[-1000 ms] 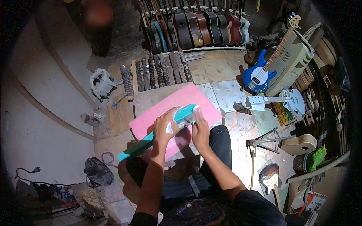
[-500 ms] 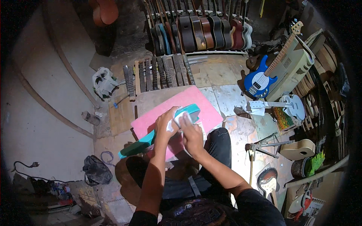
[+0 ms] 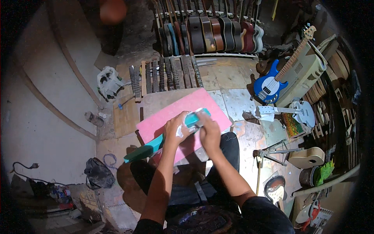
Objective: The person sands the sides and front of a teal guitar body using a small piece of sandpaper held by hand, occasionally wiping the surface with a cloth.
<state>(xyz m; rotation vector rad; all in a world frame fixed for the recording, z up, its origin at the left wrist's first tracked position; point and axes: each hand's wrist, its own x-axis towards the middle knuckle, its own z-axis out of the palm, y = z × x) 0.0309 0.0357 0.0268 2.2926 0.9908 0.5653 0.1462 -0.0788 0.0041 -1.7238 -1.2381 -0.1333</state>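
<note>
A long teal-painted piece (image 3: pixel 147 149), which could be a guitar body seen edge-on, lies slantwise across my lap and a pink board (image 3: pixel 171 111). My left hand (image 3: pixel 176 126) is closed around its middle, with white residue on the skin. Near the upper right end of the piece is my right hand (image 3: pixel 209 132). Its fingers bend over the teal surface and are smeared by motion. Something whitish shows under them, too blurred to name. The pink board rests on a low table in front of my knees.
Several fretted necks (image 3: pixel 171 74) lie in a row beyond the board. Guitars (image 3: pixel 214 35) stand on a rack behind. To the right are a blue bass (image 3: pixel 270 86), a white guitar (image 3: pixel 304 112) and a metal stand (image 3: pixel 272 151). A black bag (image 3: pixel 99 173) sits at left.
My right hand has slid away to the right along the teal piece, toward its end. My left hand keeps its grip. The whole view has shifted slightly.
</note>
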